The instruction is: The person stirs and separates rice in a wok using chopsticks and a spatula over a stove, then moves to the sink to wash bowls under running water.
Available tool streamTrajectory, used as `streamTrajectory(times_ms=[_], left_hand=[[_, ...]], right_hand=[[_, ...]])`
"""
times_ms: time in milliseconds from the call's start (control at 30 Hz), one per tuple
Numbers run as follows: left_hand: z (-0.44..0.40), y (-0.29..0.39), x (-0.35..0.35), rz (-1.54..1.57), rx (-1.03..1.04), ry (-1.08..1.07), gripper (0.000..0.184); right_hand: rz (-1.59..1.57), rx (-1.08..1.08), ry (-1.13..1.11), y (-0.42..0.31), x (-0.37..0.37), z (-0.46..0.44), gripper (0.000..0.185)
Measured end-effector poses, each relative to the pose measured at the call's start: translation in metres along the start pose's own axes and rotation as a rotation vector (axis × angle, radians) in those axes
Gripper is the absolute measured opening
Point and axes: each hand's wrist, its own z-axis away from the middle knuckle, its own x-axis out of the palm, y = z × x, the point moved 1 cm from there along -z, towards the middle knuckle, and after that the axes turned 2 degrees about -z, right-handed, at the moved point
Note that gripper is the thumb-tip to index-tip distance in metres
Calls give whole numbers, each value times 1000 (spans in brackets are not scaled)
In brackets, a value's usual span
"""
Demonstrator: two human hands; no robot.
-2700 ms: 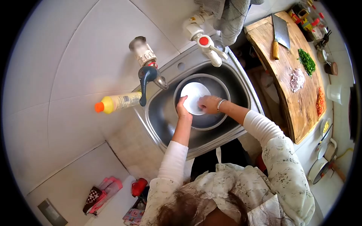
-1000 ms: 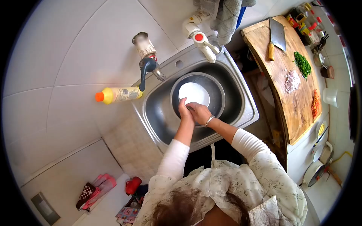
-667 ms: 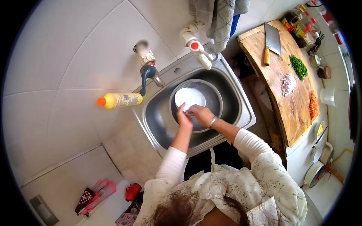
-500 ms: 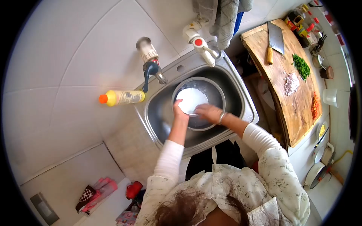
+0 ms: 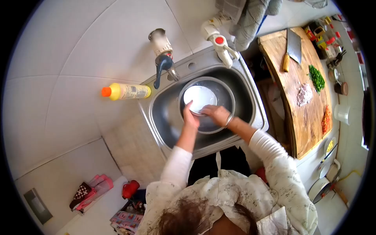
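Observation:
A white bowl [image 5: 199, 96] is held over a round metal basin [image 5: 229, 98] standing in the steel sink [image 5: 162, 113]. My left hand [image 5: 190, 116] grips the bowl's near left edge, with the thumb up at the rim. My right hand [image 5: 217, 114] has its fingers bent over the near right rim; the fingertips are partly hidden. A bracelet circles the right wrist. The bowl tips slightly, so its inside faces up toward me.
A tap with a dark lever [image 5: 163, 68] and a white tap [image 5: 223, 49] reach over the sink. A yellow bottle [image 5: 129, 91] stands on the left. On the right, a cutting board [image 5: 291, 117] carries a cleaver [image 5: 293, 47] and chopped greens [image 5: 316, 78].
My right hand has come from the bowl's inside to its near rim. The bowl has tilted a little. The camera view has shifted slightly.

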Motion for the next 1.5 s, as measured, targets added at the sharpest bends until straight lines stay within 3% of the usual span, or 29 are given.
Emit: streamTrajectory(times_ms=[33, 100, 233, 300, 400, 433, 500, 567, 600, 633, 700, 733, 767, 833, 933, 1033, 1100, 1167, 1200, 1233, 1300, 1333, 1367, 1400, 1433, 1467, 1500], left_hand=[[-10, -25, -15, 19, 41, 102, 42], [-7, -26, -20, 196, -36, 126, 40], [-4, 13, 6, 15, -126, 69, 42], [1, 27, 17, -145, -194, 132, 43], [-17, 23, 9, -216, -154, 156, 39], [-22, 17, 1, -228, -139, 156, 39], [-32, 7, -8, -103, -137, 140, 33], [-46, -1, -28, 21, -172, 115, 30], [-19, 19, -3, -73, -266, 179, 26], [-18, 20, -3, -154, -237, 72, 26], [-21, 22, -17, -292, -153, -39, 29], [-14, 27, -12, -336, -117, -55, 30], [-3, 36, 1, -378, -78, -71, 30], [7, 40, 9, -473, -27, -105, 31], [4, 35, 15, -612, 82, -221, 35], [11, 42, 21, -436, -34, -236, 36], [7, 49, 13, -322, -203, -247, 37], [-4, 44, -4, -162, -192, -195, 36], [29, 66, 26, -62, -216, -144, 37], [29, 64, 26, -12, -68, -164, 39], [24, 39, 23, 110, 228, -187, 41], [13, 14, 12, 157, 291, -98, 42], [13, 13, 15, 63, 355, -52, 41], [17, 12, 17, -35, 414, -2, 40], [20, 12, 18, -135, 471, 45, 39], [10, 19, 12, -558, 717, 53, 34], [3, 35, 11, -857, 567, 65, 35]], right_hand=[[-127, 125, 71, -18, 2, -7, 24], [-476, 128, 92, -23, 14, -10, 22], [238, -200, -338, 33, -17, 5, 22], [479, -120, -449, 43, -19, -17, 18], [357, 117, -161, 53, 2, -58, 20], [434, 53, -73, 64, 32, -68, 28], [-81, 151, 17, 52, 54, -71, 37], [-126, -37, -269, 56, 51, -64, 35], [-102, 24, -477, 52, 34, -57, 32], [-75, 85, -685, 44, 13, -50, 28], [138, 149, -333, 43, -10, -40, 23], [-21, 98, -110, 24, -35, -44, 25], [-133, 142, -101, 3, -60, -51, 32], [-118, -147, 137, -22, -76, -64, 37], [115, -450, -171, -39, -68, -85, 38], [258, -210, -471, -14, -58, -107, 30], [100, -228, -275, 15, -56, -108, 25], [-52, 235, -249, 18, -68, -91, 26], [-367, 452, -234, 24, -65, -75, 28], [-682, 662, -211, 29, -53, -58, 30], [-1432, 791, 342, 5, 5, -20, 37], [-1569, 828, 445, -29, 11, -19, 41], [-1703, 863, 552, -53, 9, -20, 45], [-1722, 825, 593, -32, 24, -20, 47], [-1521, 871, 541, -13, 21, -19, 43], [-1380, 874, 411, 0, 3, -22, 42], [-1239, 878, 286, 8, -16, -23, 41]])
